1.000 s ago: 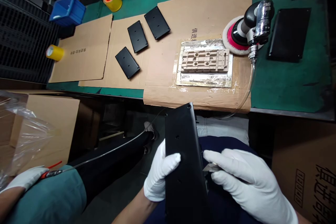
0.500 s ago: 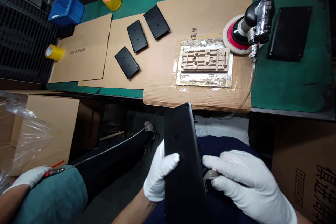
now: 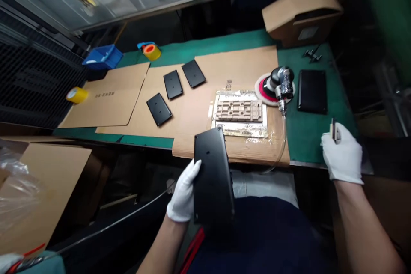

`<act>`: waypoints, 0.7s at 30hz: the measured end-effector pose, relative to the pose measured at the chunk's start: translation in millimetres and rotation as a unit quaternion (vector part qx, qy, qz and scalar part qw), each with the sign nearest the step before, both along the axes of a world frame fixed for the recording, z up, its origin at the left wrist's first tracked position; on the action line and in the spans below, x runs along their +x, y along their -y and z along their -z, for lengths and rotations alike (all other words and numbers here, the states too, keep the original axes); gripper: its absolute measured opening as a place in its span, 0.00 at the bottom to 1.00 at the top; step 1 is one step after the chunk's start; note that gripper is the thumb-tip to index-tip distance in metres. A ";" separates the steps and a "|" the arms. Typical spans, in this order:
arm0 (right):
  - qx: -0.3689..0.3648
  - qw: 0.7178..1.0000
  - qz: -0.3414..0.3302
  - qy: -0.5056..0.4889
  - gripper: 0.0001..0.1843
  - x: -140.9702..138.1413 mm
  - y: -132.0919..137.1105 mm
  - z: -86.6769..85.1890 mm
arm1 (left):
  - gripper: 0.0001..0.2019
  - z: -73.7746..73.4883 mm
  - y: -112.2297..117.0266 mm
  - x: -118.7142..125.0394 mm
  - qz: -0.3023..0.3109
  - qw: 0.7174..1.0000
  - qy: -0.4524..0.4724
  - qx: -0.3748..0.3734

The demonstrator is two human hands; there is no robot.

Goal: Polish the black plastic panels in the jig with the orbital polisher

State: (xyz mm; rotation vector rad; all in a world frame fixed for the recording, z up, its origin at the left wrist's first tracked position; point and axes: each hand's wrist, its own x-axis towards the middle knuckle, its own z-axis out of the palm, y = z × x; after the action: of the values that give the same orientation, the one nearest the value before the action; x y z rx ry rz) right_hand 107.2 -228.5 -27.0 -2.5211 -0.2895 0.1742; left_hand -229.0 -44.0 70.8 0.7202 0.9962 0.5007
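While clutching a black panel [image 3: 213, 175] in the closed left hand [image 3: 183, 195], pinching a small blade [image 3: 334, 130] in the right hand [image 3: 342, 154]. Leaving three more panels [image 3: 173, 84] lying on cardboard [image 3: 189, 111], another panel [image 3: 312, 92] on green matting [image 3: 308, 145].

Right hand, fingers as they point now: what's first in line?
Likely the flat black panel lying on the green mat, up and left of the right hand. Depth is unclear: the hand is raised, so the line might pass above the panel.

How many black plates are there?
5. On the cardboard: one black plate, another, another. On the green mat: one more. In the left hand: the fifth. Others may be hidden.
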 end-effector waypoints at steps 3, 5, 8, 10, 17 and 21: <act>-0.113 0.993 -0.020 0.020 0.24 37.0 -11.1 14.1 | 0.24 9.4 -61.9 42.6 0.086 0.989 0.051 0.107; -0.138 0.989 -0.036 0.029 0.27 42.3 -17.2 20.2 | 0.32 9.0 -107.8 75.0 0.199 0.960 0.063 0.188; -0.157 0.986 -0.030 0.054 0.30 38.0 -23.1 30.2 | 0.41 3.5 -169.8 127.5 0.371 0.875 0.034 0.308; -0.153 0.985 -0.022 0.072 0.30 35.4 -24.9 36.6 | 0.40 2.4 -197.9 165.0 0.494 0.796 -0.018 0.350; -0.138 0.987 -0.012 0.085 0.29 39.5 -28.3 46.3 | 0.33 27.3 -200.7 250.4 0.609 0.489 -0.240 0.576; -0.151 0.986 -0.013 0.067 0.30 39.5 -27.7 49.4 | 0.36 51.4 -179.2 222.8 0.552 0.432 -0.228 0.676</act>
State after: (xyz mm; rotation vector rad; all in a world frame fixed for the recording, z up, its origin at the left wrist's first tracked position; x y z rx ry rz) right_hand 146.7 -200.8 -76.4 -2.8359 -0.3752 0.0624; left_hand -6.1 135.2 19.4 2.8507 0.1092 -0.2845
